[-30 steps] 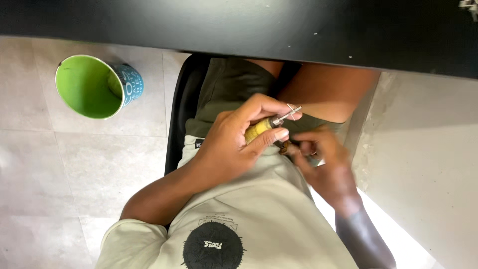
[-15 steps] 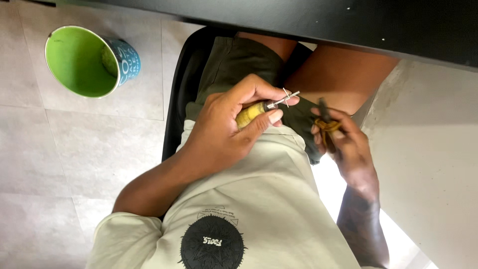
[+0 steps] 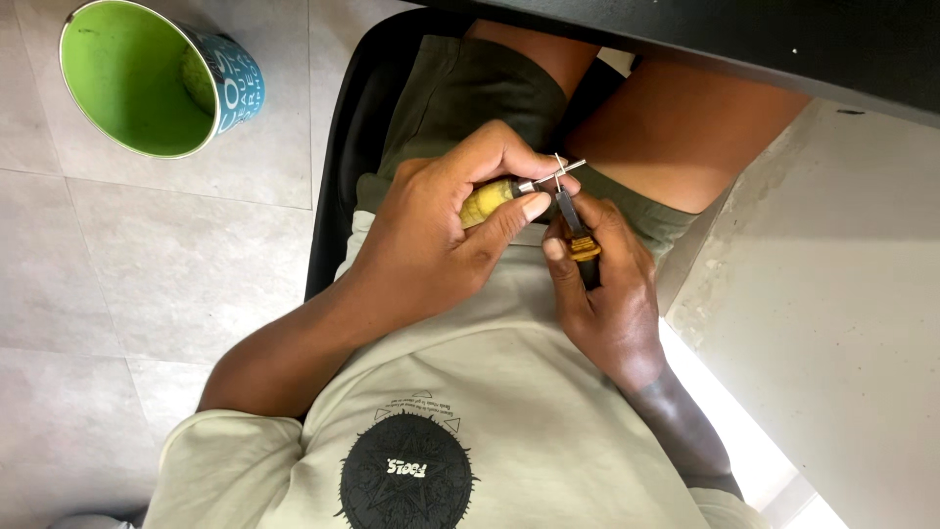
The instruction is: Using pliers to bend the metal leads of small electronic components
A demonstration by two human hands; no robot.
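Closing in again, my right hand (image 3: 607, 294) meets my left hand (image 3: 431, 240) over the lap.
Left fingers clamp a yellow-handled screwdriver (image 3: 509, 191); right fingers pinch a small stiff tool (image 3: 578, 235), best gripped by handles.

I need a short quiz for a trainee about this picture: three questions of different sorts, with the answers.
1. True or false: the left hand holds a yellow-handled tool.
2. Where does the green cup stand? A) on the tiled floor B) on the person's lap C) on a black table
3. Fill in: the right hand holds a small dark tool, and the two tools meet above the person's ____.
Key: 1 true; 2 A; 3 lap.
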